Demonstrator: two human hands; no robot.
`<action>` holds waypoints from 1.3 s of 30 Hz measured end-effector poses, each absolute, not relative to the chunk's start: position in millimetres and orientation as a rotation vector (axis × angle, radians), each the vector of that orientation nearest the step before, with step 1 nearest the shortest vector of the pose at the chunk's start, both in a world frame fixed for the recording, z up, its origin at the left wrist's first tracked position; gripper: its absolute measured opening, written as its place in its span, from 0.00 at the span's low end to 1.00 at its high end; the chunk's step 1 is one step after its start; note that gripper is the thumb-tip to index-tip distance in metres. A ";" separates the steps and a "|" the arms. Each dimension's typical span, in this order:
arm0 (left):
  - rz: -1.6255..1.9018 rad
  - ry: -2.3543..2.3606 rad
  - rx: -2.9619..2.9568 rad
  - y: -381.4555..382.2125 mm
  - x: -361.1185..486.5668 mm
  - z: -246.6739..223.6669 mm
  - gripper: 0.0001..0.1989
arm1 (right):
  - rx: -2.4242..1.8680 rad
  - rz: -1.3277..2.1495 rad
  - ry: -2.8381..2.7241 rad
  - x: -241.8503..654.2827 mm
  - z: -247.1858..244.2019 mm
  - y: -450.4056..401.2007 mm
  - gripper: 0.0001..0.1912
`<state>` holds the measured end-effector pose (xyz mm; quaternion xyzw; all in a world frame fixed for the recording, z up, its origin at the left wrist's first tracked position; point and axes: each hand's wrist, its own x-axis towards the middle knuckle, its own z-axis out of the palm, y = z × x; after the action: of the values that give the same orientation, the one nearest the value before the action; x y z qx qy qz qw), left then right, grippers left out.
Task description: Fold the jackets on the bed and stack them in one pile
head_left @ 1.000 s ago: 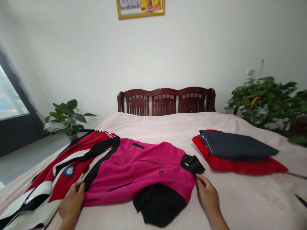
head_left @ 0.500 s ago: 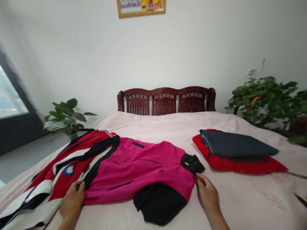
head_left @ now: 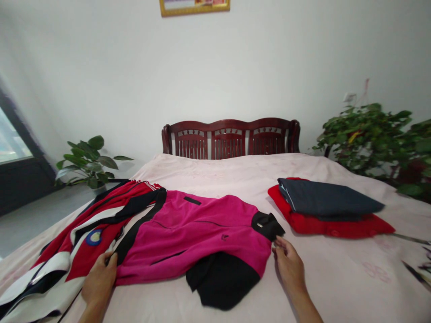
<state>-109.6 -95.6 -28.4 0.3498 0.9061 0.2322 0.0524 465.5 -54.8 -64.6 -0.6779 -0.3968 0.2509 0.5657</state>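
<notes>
A magenta jacket point(head_left: 188, 233) with black sleeves, collar and hem lies sideways on the bed, collar to the right. My left hand point(head_left: 100, 276) pinches the black hem at its near left corner. At the other end, my right hand point(head_left: 288, 262) has its fingertips closed on the jacket's edge beside the black collar point(head_left: 267, 225). The near black sleeve point(head_left: 224, 280) is folded back toward the body. Under and left of the hem spreads a red, white and navy garment point(head_left: 84, 237) with a round blue badge.
Folded dark blue cloth point(head_left: 332, 199) rests on folded red clothing point(head_left: 353, 228) at the right of the pink bedsheet point(head_left: 330, 278). A wooden headboard point(head_left: 229, 139) stands at the back. Leafy plants flank the bed, one on the left point(head_left: 89, 161), others on the right point(head_left: 367, 139).
The view has shifted slightly, so everything sits a little higher and further left. Both hands keep their hold on the jacket, which lies in much the same shape.
</notes>
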 end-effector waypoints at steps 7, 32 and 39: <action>0.696 2.743 1.044 -97.0 -105.1 -23.6 0.30 | -1.668 0.524 -1.003 464.4 -53.7 -58.0 0.26; 0.738 2.745 1.062 -97.5 -103.9 -22.0 0.28 | -1.684 0.521 -1.074 461.9 -42.7 -61.7 0.28; 0.738 2.729 1.052 -97.2 -105.1 -21.9 0.28 | -1.683 0.505 -1.073 462.8 -45.3 -59.7 0.28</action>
<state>-105.1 -97.2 -21.9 0.3481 0.9030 0.2442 0.0624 462.8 -59.7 -45.3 -0.7005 -0.4466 0.2104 0.5153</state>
